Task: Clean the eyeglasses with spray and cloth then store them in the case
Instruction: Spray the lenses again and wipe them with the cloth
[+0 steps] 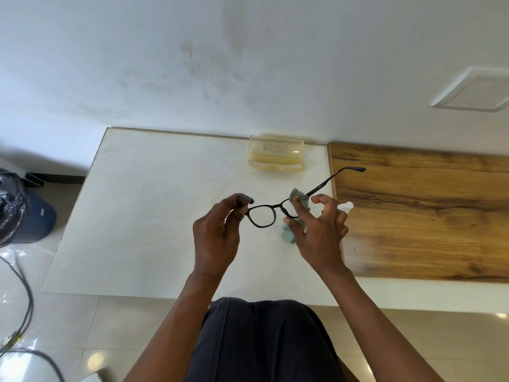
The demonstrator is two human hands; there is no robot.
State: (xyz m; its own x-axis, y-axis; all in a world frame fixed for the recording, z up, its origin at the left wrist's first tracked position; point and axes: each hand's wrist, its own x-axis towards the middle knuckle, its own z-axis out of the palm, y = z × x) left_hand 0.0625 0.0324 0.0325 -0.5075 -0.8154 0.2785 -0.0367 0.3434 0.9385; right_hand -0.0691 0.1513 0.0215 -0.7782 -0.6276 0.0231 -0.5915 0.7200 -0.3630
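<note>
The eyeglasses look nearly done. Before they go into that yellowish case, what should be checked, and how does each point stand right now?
1. Eyeglasses held securely: ok, left hand pinches one end of the frame.
2. Cloth on the lens: ok, right hand presses it against the right-side lens.
3. Lenses clean: cannot tell.
4. Case open: ok, lid stands up at the back of the white table.
5. Temples folded: not ok, one arm sticks out.
6. Spray bottle clear of the path: cannot tell, mostly hidden.
</note>
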